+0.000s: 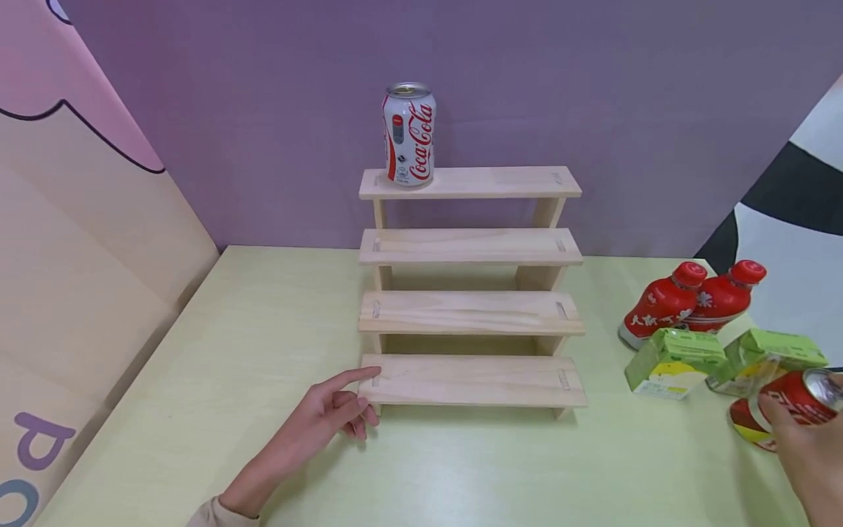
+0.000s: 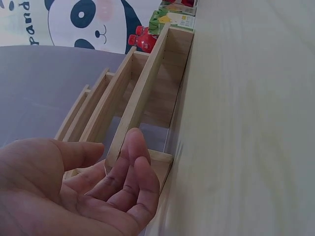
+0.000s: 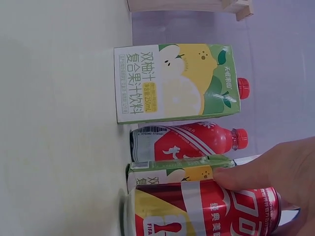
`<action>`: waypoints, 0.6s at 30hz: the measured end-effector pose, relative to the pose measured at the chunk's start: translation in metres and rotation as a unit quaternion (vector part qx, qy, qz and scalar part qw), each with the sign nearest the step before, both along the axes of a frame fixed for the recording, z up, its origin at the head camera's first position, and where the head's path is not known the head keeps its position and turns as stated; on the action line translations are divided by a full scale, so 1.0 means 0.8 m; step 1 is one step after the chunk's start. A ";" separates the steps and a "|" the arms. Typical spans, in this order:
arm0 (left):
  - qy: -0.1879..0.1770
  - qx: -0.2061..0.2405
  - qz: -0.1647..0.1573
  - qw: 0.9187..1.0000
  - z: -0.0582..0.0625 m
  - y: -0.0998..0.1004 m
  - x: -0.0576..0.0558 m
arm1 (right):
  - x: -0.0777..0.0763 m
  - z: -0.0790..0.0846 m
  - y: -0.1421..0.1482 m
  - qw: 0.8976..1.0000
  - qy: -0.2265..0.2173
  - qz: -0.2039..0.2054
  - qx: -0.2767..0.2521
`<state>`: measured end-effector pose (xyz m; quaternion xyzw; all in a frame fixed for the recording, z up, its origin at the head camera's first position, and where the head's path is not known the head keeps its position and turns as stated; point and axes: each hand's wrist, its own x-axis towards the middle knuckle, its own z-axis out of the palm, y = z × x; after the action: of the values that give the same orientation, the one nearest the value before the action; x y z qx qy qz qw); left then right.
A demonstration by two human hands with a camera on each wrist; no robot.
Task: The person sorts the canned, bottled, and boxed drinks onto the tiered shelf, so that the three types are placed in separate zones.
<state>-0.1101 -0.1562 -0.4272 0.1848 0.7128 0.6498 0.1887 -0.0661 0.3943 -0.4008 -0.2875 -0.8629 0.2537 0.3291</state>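
Note:
A four-step wooden display stand (image 1: 474, 384) is on the table. My left hand (image 1: 329, 410) is at the left end of its lowest step, one straight finger on top and other fingers curled by the corner. In the left wrist view, that hand (image 2: 108, 182) has fingers on both sides of the board end. At the table's right, my right hand (image 1: 813, 454) grips a red Coca-Cola can (image 1: 793, 399), silver top visible. The right wrist view shows the thumb (image 3: 246, 172) along the can (image 3: 197, 209), its base close to the tabletop.
On the top step stands a white Coca-Cola can (image 1: 410, 139). Two green juice cartons (image 1: 678, 362) are beside the held can, with two red-capped bottles (image 1: 661, 304) behind them. A purple backdrop (image 1: 276, 124) rises behind the table.

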 end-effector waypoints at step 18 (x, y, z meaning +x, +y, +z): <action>0.019 -0.001 0.018 1.000 -0.002 0.000 -0.002 | -0.010 -0.041 0.035 0.997 0.078 0.016 -0.014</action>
<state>-0.1114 -0.1565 -0.4292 0.1842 0.7204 0.6485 0.1632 -0.0742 0.4224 -0.4335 -0.2580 -0.8354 0.2926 0.3872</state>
